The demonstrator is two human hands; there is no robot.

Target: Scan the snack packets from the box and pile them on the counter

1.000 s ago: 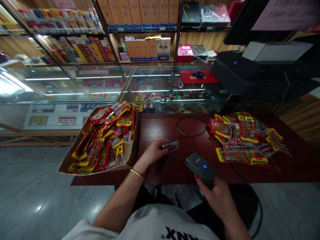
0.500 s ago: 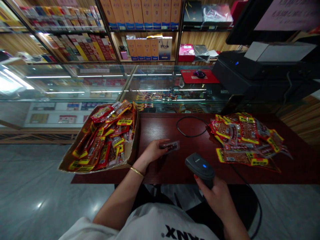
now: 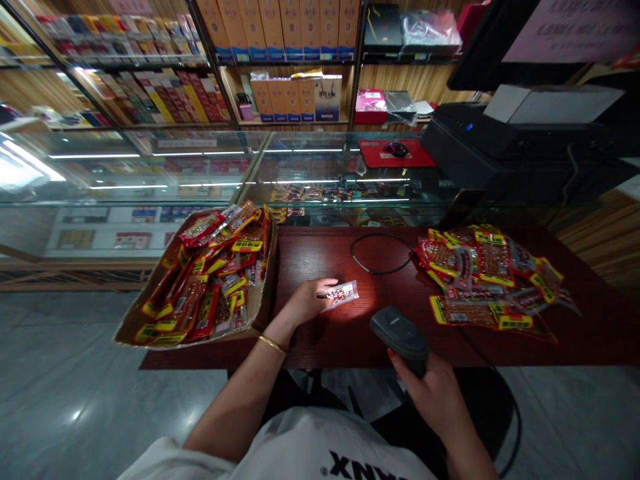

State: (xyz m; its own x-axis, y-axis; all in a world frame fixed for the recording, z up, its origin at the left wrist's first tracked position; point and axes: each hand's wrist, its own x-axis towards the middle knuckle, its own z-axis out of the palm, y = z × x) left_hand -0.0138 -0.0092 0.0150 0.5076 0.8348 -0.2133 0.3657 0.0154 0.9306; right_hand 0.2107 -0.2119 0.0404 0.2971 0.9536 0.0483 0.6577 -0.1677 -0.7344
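Observation:
Between the fingers of my left hand (image 3: 306, 301) is a small clear snack packet (image 3: 342, 293), held low over the dark red table (image 3: 310, 257) and brightly lit. My right hand (image 3: 434, 387) grips a black barcode scanner (image 3: 399, 333), its head turned toward the packet. Light from the scanner falls on the packet and the wood around it. Left of my left hand stands a cardboard box (image 3: 264, 303) of red and yellow snack packets (image 3: 205, 293). A pile of similar packets (image 3: 493, 260) lies on the table's right side.
A black cable loop (image 3: 383, 272) lies behind the scanner. Beyond the table runs a glass display counter (image 3: 320, 157) bearing a red mouse pad (image 3: 375, 155) with a mouse (image 3: 396, 149). A black machine (image 3: 505, 153) stands back right. Shelves of boxes (image 3: 295, 100) line the back.
The scanner's light has come on and shines on the packet in my left hand. The blue lamp on the scanner no longer shows. Both hands stay nearly in place.

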